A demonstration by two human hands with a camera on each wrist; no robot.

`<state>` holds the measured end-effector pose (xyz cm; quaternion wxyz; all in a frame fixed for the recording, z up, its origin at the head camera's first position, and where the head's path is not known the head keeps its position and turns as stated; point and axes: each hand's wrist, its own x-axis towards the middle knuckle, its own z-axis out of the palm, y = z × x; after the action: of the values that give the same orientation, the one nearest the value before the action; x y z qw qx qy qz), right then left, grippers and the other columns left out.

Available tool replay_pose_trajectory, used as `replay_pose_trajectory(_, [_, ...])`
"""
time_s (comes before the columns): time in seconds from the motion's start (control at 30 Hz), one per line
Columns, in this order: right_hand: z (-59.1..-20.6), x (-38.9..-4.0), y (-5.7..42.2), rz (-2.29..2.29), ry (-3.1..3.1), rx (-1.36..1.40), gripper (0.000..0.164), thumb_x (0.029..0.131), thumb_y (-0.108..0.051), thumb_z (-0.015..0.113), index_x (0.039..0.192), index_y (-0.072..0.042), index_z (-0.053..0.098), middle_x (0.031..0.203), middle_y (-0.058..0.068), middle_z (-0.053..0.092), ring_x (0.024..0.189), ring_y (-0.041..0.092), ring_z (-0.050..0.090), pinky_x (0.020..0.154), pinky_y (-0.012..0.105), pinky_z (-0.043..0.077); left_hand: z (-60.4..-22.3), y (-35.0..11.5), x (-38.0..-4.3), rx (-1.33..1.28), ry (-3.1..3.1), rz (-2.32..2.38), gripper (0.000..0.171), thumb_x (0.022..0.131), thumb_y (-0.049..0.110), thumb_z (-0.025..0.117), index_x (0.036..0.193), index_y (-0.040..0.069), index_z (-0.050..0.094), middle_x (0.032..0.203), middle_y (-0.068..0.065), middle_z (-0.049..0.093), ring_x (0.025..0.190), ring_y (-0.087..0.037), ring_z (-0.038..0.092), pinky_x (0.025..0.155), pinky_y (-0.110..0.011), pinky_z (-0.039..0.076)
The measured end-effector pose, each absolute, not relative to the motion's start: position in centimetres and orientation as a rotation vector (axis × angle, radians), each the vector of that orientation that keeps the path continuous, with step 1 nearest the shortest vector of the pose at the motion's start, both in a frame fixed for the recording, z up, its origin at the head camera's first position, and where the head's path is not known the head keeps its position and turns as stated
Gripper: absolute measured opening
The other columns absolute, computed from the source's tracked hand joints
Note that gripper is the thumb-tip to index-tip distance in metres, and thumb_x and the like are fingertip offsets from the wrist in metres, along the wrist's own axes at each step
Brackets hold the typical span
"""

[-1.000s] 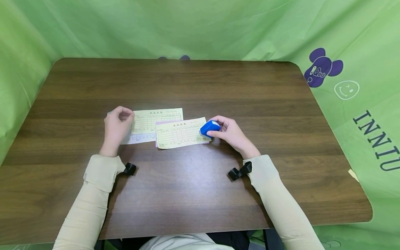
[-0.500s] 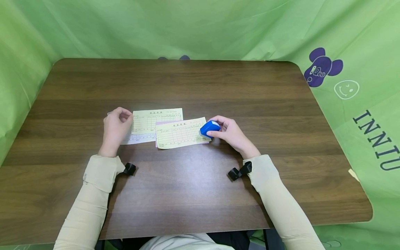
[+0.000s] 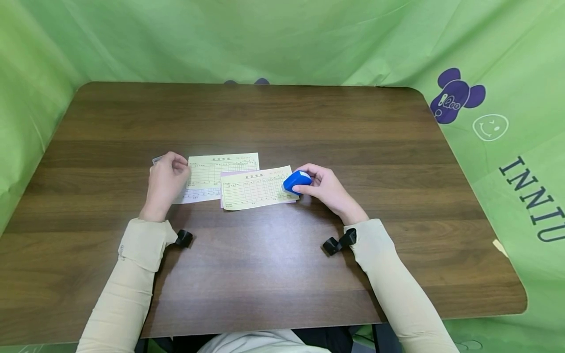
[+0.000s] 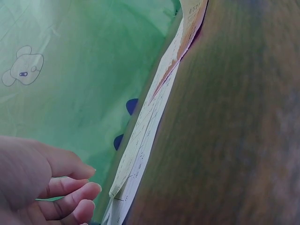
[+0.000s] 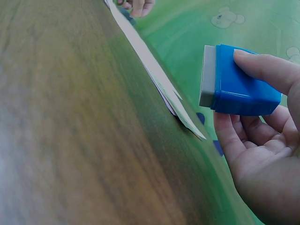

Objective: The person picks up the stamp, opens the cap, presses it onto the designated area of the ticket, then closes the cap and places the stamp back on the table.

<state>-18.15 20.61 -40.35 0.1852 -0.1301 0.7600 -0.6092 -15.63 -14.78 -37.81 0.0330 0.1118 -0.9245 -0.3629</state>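
My right hand (image 3: 322,185) pinches a blue stamp (image 5: 243,82) between thumb and fingers. Its pale grey base faces left in the right wrist view. In the head view the stamp overlaps the right end of the front yellow form (image 3: 256,189), which has a purple sheet under it. At the left end of the back yellow form (image 3: 207,165) is my left hand (image 3: 165,181), its fingers loosely bent with nothing visible between them in the left wrist view. A bluish-white sheet (image 3: 194,196) shows below that form. A pale flat edge (image 3: 156,160) peeks out behind the left hand, mostly hidden.
The papers lie mid-table on a brown wooden table (image 3: 265,274). A green curtain (image 3: 282,39) with purple bear prints hangs round its back and sides. Each wrist carries a small black camera (image 3: 184,239).
The left hand has rolled slightly, so its thumb shows less and a bit more of the pale edge behind it shows. The right hand, stamp and papers look unmoved.
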Motion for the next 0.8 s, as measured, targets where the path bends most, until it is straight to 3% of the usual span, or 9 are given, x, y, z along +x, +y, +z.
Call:
replay_pose_trajectory(0.4, [-40.25,-18.17,20.65,-1.714,2.130,-0.358,0.034,0.086,-0.004,0.070,0.116,0.005,0.058,0.098,-0.003,0.064,0.084,0.006,0.058,0.077,0.013,0.051,-37.50,-14.82,-15.41,0.349,-2.944,-1.035,0.025,0.091,0.015,0.055,0.110,-0.002,0.060,0.101,-0.021,0.068,0.085,-0.034,0.063,0.063,-0.033,0.041])
replay_pose_trajectory(0.8, [-40.25,-18.14,20.63,-1.726,2.117,-0.368,0.033,0.086,-0.003,0.069,0.116,0.006,0.057,0.097,-0.004,0.064,0.083,0.005,0.058,0.076,0.013,0.051,-37.53,-14.81,-15.27,0.373,-2.999,-1.004,0.034,0.091,0.023,0.061,0.115,-0.001,0.058,0.102,-0.021,0.068,0.091,-0.034,0.063,0.069,-0.042,0.044])
